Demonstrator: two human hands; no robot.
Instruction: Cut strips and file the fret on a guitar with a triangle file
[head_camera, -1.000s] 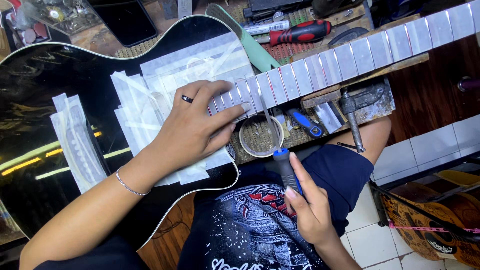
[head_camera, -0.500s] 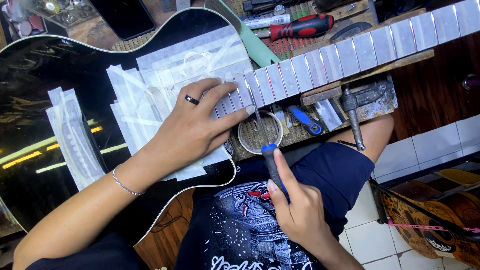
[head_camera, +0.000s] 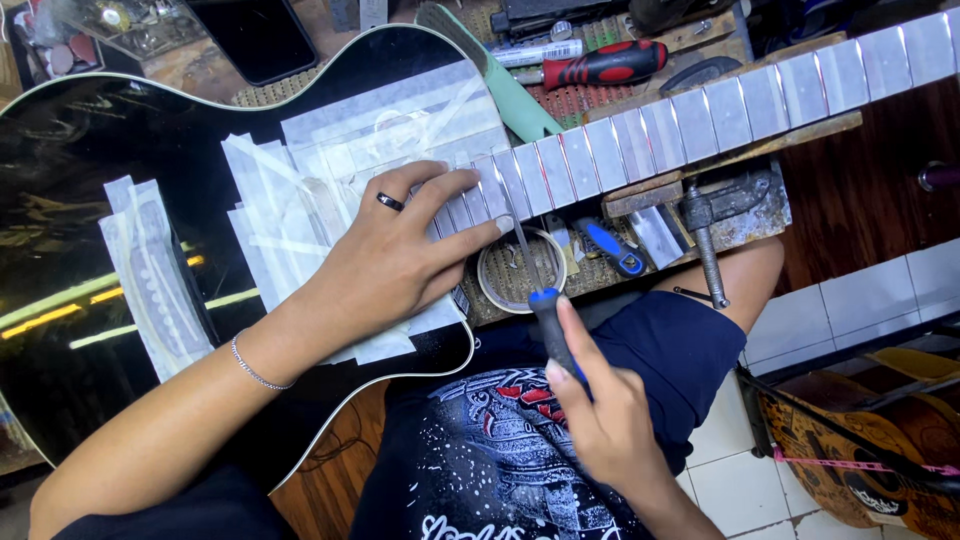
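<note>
The right hand (head_camera: 610, 420) grips a thin file (head_camera: 535, 275) by its blue handle, tip on the taped guitar neck (head_camera: 700, 120). The left hand (head_camera: 395, 265) lies flat, fingers spread, steadying the neck. The file looks light, stiff and bendable sideways, best held at the handle.

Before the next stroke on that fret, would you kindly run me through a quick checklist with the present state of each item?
1. Left hand pressing on the guitar neck near the body: ok.
2. Right hand gripping the blue-handled file: ok.
3. File tip on a fret between the masked strips: ok, though exact contact is hard to tell.
4. Fretboard and black guitar body covered with tape around the work spot: ok.
5. Left fingertips clear of the file's path: not ok, they lie close beside it.
6. Neck resting on the wooden support: ok.
</note>
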